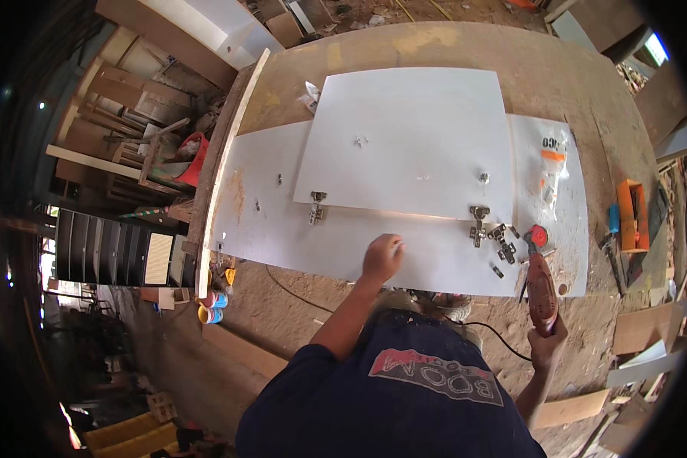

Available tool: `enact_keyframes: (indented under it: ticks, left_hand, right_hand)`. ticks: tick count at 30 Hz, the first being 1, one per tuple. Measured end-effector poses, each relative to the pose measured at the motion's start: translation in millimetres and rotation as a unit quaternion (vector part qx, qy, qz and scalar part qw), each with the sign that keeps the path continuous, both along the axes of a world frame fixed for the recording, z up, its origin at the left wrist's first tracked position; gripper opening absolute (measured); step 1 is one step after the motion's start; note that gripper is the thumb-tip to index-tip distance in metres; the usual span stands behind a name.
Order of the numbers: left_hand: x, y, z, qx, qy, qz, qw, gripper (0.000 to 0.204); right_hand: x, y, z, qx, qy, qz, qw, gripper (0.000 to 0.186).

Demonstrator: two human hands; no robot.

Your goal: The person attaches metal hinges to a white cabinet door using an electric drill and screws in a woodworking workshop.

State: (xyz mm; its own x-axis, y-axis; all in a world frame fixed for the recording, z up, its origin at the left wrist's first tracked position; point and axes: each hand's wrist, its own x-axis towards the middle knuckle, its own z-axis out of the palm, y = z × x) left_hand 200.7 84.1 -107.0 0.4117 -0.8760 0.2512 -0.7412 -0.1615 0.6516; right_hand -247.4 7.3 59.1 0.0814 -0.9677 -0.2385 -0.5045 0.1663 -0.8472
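Observation:
My right hand (548,345) grips the rear handle of a red corded power drill (543,294). Its nose points away from me, over the right end of a large white board. Over the same board, at the middle of its near side, my left hand (382,257) has its fingers curled closed; what is in them, if anything, is too small to name. A smaller white panel (404,137) lies on the large white board (275,244). Cabinet hinges sit at the panel's near edge, one left (317,208) and one right (478,223). More hinge parts (504,243) lie loose near the drill.
Small screws (360,141) are scattered on the panel. A clear plastic packet (553,172) lies to its right. An orange open box (633,216) stands at the worktable's right side. A wooden strip (233,160) edges the left. Paint cans (212,307) and a cable (298,296) are below.

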Motion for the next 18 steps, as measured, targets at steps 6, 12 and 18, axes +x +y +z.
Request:
enact_keyframes:
  ticks: [6, 12, 18]
  left_hand:
    - [162.5, 65.1, -21.2, -0.035, -0.086, 0.328, 0.940, 0.012]
    - [357.5, 137.3, -39.8, 0.023, -0.154, 0.485, 0.860, 0.012]
    - [415.6, 138.3, -50.0, 0.131, -0.114, 0.367, 0.914, 0.006]
  right_hand:
    - [68.0, 6.3, 0.6, 0.012, -0.008, 0.053, 0.998, 0.064]
    - [167.4, 29.0, 11.1, 0.044, 0.009, 0.115, 0.992, 0.066]
    - [247.1, 53.9, 16.9, 0.073, -0.001, 0.106, 0.992, 0.075]
